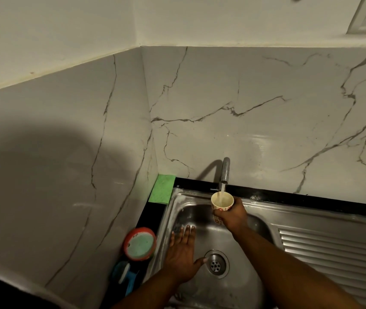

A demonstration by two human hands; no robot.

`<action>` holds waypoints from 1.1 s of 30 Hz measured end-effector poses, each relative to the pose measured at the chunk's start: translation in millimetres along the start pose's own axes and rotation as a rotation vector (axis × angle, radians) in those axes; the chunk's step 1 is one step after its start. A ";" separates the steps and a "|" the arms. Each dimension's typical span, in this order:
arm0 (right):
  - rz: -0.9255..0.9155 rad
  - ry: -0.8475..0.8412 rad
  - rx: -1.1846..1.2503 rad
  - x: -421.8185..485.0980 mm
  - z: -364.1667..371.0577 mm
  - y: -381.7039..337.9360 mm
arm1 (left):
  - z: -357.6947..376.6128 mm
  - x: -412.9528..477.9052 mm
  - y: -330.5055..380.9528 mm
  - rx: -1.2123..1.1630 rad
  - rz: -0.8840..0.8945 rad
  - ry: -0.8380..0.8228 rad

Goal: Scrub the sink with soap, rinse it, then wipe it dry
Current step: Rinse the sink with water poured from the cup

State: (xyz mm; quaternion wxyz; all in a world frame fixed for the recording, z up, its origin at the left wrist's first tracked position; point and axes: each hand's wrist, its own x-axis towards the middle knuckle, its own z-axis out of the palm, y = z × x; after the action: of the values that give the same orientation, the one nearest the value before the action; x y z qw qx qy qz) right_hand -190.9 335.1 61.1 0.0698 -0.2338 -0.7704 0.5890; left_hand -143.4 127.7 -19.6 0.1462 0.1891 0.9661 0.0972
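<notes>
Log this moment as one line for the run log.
phase: rinse | right hand: holds cup under running tap | left hand: open, fingers spread, in sink beside drain

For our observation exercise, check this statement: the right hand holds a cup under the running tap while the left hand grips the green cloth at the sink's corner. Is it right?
The grip is wrong: in the head view the left hand lies flat, fingers straight, in the sink by the drain; the green cloth sits untouched. The right hand holds the cup under the tap.
</notes>
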 end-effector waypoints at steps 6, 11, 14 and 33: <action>-0.016 0.015 -0.025 0.0 -2.2 -4.3 | 2.4 -0.3 -2.4 0.012 0.009 0.022; -0.020 0.031 -0.014 -1.1 -2.5 -7.1 | 2.1 -4.3 -1.9 0.040 0.028 0.026; -0.019 0.032 -0.015 -1.6 -2.8 -7.9 | 0.6 -6.3 0.8 0.052 0.037 0.035; -0.024 0.014 -0.030 -0.4 -5.2 -3.0 | 4.6 -19.9 1.0 0.002 0.017 0.002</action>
State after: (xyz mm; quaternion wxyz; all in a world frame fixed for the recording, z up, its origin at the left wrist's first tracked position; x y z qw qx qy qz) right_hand -189.3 338.9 65.5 0.0786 -0.2297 -0.7814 0.5748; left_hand -123.9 121.4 -18.8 0.1443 0.1974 0.9647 0.0976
